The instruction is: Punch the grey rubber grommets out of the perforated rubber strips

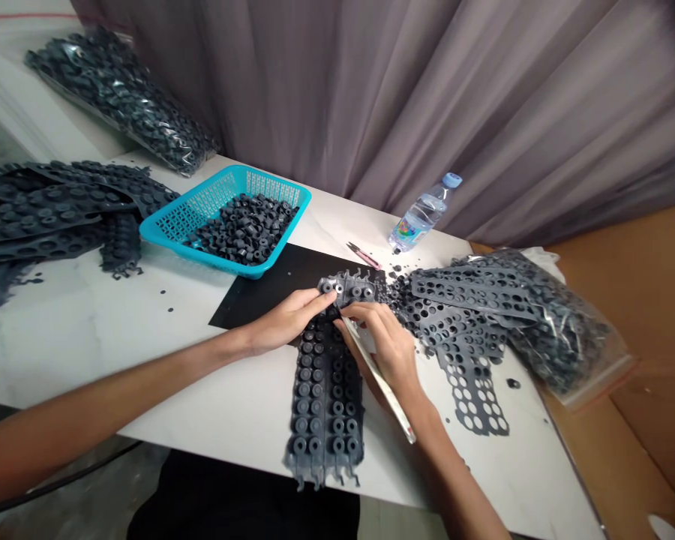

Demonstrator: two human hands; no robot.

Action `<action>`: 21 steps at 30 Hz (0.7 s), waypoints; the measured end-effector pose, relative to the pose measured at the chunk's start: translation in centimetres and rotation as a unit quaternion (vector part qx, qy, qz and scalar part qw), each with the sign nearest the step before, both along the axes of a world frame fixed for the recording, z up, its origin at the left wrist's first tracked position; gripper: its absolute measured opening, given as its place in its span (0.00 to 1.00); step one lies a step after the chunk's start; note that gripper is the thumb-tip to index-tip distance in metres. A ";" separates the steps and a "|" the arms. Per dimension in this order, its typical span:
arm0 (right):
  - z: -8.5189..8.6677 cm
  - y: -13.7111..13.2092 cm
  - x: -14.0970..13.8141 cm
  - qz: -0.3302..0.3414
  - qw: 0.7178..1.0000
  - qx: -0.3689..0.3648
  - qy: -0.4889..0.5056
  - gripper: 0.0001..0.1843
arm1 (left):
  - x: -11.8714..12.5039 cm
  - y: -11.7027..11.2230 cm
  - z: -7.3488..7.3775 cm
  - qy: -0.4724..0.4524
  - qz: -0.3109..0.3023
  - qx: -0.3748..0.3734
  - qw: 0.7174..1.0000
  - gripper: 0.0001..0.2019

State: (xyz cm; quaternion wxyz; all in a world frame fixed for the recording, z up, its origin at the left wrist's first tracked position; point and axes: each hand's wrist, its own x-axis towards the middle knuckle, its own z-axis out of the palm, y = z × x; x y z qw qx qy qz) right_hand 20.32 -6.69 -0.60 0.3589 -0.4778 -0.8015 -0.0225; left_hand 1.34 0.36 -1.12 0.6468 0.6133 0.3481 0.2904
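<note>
A dark grey rubber sheet (326,397) studded with small round parts lies lengthwise on the white table (90,330) in front of me. My left hand (284,321) pinches the sheet near its far end, fingers closed on it. My right hand (385,341) is closed round a thin white stick-like tool (379,382) and its fingertips press on the sheet beside the left hand. The sheet's far end rests on a black mat (270,289).
A turquoise basket (202,206) of loose round rubber parts stands at the back left. Emptied sheets with holes (461,330) lie right, by a filled plastic bag (562,330). Full sheets (50,214) are stacked left. A water bottle (421,214), pink snips (364,256), another bag (124,97).
</note>
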 end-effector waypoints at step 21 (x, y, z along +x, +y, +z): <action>-0.8 0.2 -0.8 -0.092 0.994 0.028 -0.057 0.13 | 0.5 -0.1 -0.6 -0.044 -0.035 -0.009 0.998 0.18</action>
